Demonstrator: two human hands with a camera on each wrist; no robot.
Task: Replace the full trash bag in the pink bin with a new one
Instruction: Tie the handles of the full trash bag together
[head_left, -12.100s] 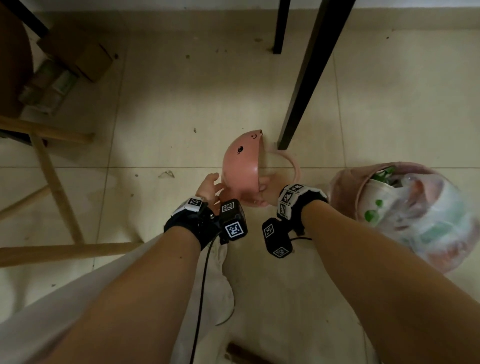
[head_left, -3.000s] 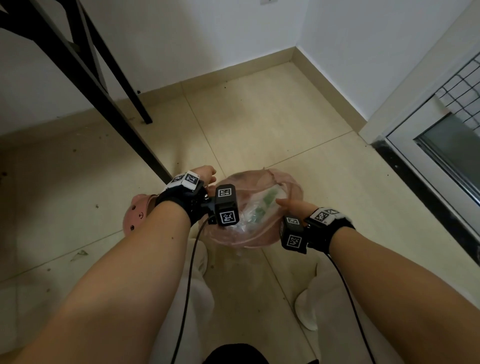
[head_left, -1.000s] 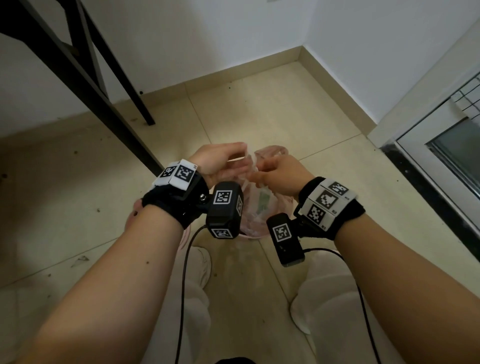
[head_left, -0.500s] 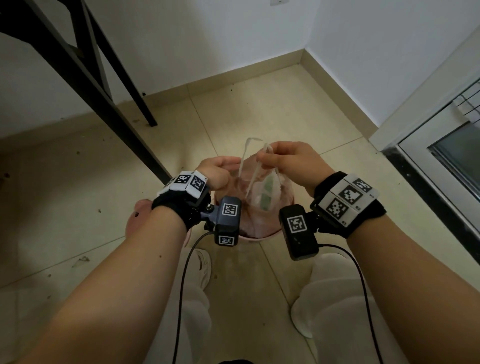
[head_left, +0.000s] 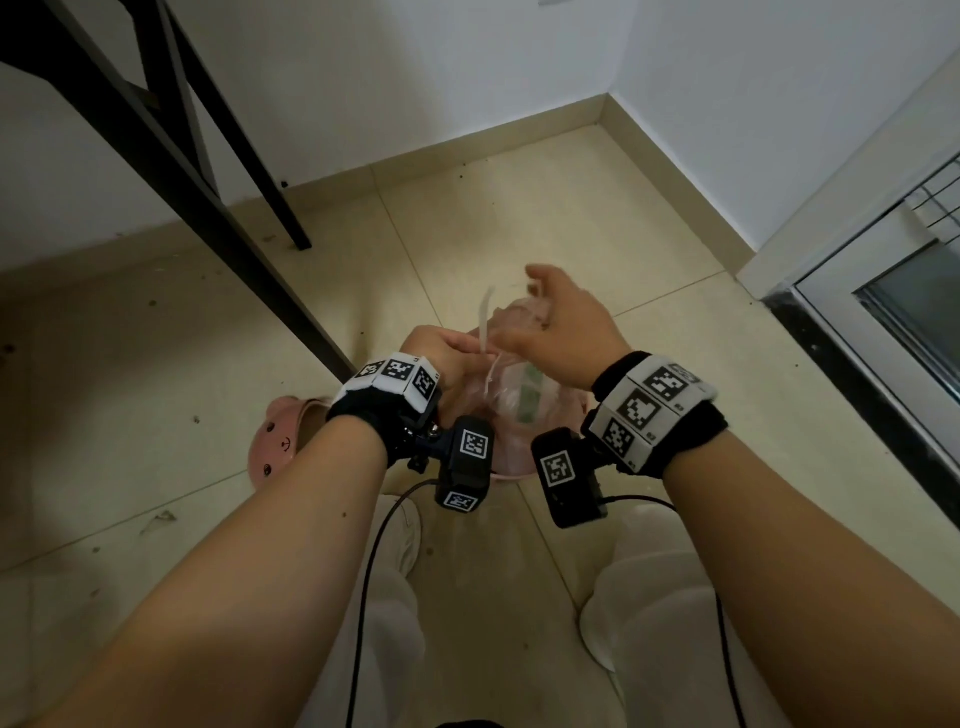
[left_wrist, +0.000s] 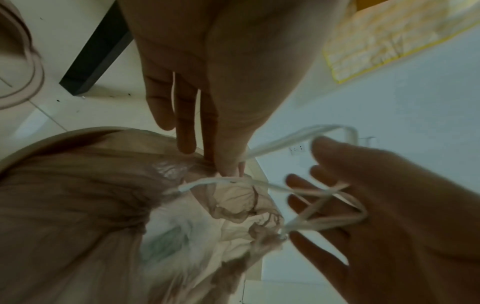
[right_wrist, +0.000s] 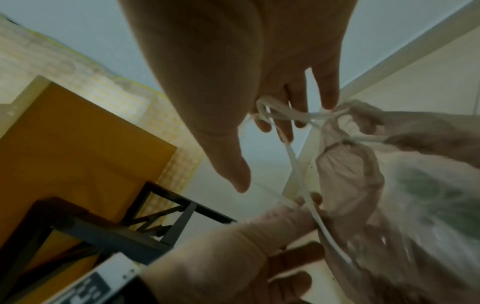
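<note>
both hands work thin white drawstrings (left_wrist: 306, 191) cinching the crinkly translucent trash bag (head_left: 511, 395): left hand (head_left: 441, 353) pinching, right hand (head_left: 558, 332) hooking loops.

Head view, looking down at a tiled floor (head_left: 519, 218) in a room corner. The left hand (head_left: 441, 353) pinches a white drawstring (head_left: 485, 322) of the gathered pink trash bag (head_left: 514, 395), which sits in the pink bin (head_left: 511, 470). The right hand (head_left: 558, 327) is raised above the bag's mouth, a drawstring loop at its fingers. The pink lid (head_left: 283, 439) lies on the floor left of the bin, near a black bench leg (head_left: 208, 208).
</note>
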